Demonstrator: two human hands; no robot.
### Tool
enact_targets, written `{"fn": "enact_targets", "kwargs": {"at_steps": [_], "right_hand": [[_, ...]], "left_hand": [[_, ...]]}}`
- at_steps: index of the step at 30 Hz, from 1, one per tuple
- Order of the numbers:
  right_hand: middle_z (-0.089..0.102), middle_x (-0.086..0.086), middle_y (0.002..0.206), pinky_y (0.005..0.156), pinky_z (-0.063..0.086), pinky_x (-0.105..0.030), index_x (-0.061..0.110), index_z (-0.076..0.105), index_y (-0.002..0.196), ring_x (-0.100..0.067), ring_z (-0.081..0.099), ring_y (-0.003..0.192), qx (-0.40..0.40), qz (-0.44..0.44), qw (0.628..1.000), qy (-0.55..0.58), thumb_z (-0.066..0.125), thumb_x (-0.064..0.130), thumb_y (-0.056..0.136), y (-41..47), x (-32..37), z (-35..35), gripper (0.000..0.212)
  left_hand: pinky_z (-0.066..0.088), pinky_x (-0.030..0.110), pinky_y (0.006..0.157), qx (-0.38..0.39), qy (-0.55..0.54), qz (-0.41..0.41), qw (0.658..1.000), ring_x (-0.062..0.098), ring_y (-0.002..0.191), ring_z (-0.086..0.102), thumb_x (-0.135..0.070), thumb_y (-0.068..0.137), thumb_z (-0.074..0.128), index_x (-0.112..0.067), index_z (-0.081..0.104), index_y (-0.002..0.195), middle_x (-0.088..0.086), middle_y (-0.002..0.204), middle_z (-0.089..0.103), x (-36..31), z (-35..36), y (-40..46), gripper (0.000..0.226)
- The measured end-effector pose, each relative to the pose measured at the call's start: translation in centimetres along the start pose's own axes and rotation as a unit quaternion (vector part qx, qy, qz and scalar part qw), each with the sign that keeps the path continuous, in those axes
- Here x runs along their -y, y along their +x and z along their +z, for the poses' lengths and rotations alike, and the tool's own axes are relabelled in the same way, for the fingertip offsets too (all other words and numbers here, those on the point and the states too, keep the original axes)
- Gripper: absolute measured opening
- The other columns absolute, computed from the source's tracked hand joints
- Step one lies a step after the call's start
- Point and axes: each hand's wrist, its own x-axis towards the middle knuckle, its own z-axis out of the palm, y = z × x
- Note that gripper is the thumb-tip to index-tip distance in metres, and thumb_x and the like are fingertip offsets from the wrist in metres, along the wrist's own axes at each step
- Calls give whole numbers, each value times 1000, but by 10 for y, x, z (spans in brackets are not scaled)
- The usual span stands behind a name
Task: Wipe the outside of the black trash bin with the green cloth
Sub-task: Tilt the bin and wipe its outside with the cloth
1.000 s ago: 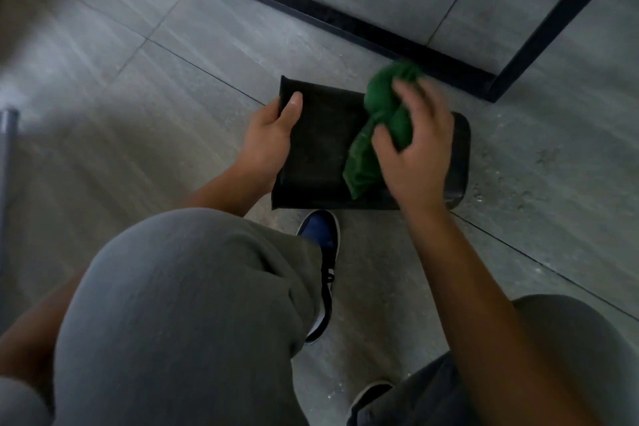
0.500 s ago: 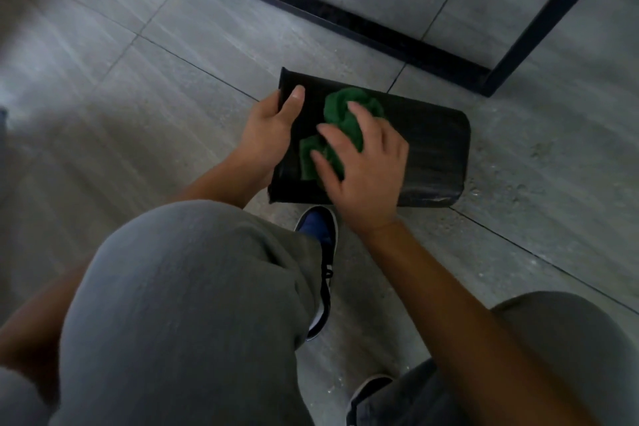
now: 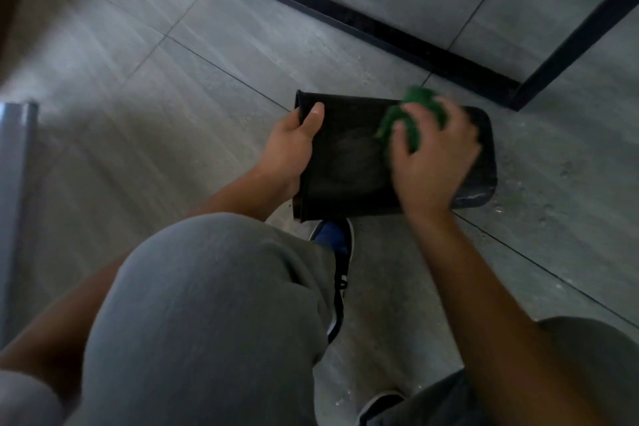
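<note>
On grey floor tiles (image 3: pixel 145 55), left hand (image 3: pixel 289 149) grips the black trash bin (image 3: pixel 345 162), right hand (image 3: pixel 432 162) clutches the green cloth (image 3: pixel 420 104)

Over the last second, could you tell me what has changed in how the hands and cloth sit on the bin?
The right hand swept the green cloth from the bin's right end to beside the left thumb, and has now gone back toward the right. It kept hold of the cloth throughout. The left hand still grips the same end of the black trash bin, which stays lying on its side.
</note>
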Motion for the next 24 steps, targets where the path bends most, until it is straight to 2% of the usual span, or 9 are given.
{"fn": "enact_targets", "kwargs": {"at_steps": [3, 6, 9, 11, 14, 16, 19, 22, 24], "right_hand": [[47, -14, 152, 110, 37, -49, 26, 67, 128, -39, 46, 135, 0, 156, 988, -9, 53, 38, 98, 16, -30, -14, 36], [54, -13, 145, 102, 38, -45, 26, 70, 121, -38, 50, 128, 25, -18, 999, 12, 60, 36, 95, -29, 26, -13, 29], [59, -15, 139, 93, 38, -42, 24, 72, 118, -38, 55, 120, 46, -190, 980, 36, 65, 37, 96, -43, 36, -5, 27], [58, -14, 141, 95, 39, -42, 24, 70, 120, -38, 55, 121, 32, -146, 989, 14, 62, 39, 98, -17, -1, -4, 29], [51, -18, 149, 104, 43, -48, 19, 68, 127, -41, 52, 128, 3, 68, 997, -25, 53, 43, 101, 13, -70, -14, 38], [49, -21, 149, 107, 43, -48, 15, 69, 127, -42, 50, 129, -1, 131, 991, -10, 55, 40, 101, 0, -79, -22, 39], [53, -15, 144, 107, 36, -44, 21, 70, 119, -40, 50, 128, -7, 29, 1000, -6, 64, 35, 96, -43, -50, -22, 27], [55, -12, 142, 105, 36, -43, 26, 68, 119, -37, 53, 126, 10, -97, 995, 11, 67, 37, 96, -59, -42, -16, 25], [54, -17, 145, 107, 39, -47, 20, 69, 123, -39, 52, 129, -11, -24, 1000, 2, 65, 37, 99, -47, -61, -17, 30]], "left_hand": [[64, 42, 89, 8, 28, 4, 1000, 21, 98, 79, -39, 109, 51, -27, 68, 112, 3, 111, 79, 1, -1, 5, 21], [64, 46, 90, 6, 35, 28, 999, 27, 100, 79, -36, 110, 50, -18, 71, 113, 10, 110, 80, -4, 8, 2, 27], [61, 53, 95, 6, 29, 33, 999, 38, 108, 75, -28, 112, 47, -5, 69, 120, 23, 118, 76, -5, 8, 1, 33], [61, 53, 96, 4, 12, 14, 1000, 36, 108, 75, -29, 112, 47, -9, 68, 122, 20, 120, 75, -4, 4, 4, 30], [64, 43, 91, 3, 11, -1, 1000, 26, 103, 78, -37, 111, 48, -18, 66, 123, 9, 116, 78, 0, -1, 9, 29], [65, 41, 88, -5, -11, -26, 1000, 24, 97, 80, -44, 108, 51, -19, 67, 122, 5, 107, 82, 0, -4, 11, 32], [65, 47, 87, -2, -48, -116, 992, 31, 96, 81, -57, 98, 63, -20, 67, 128, 7, 110, 82, -3, 0, 9, 48], [65, 46, 78, 26, -64, -125, 990, 32, 100, 80, -48, 98, 67, -18, 63, 137, 11, 118, 80, -4, 5, 7, 49], [65, 46, 79, 21, -62, -106, 992, 30, 98, 80, -43, 100, 66, -19, 64, 134, 8, 114, 81, -3, 4, 7, 41]]}}
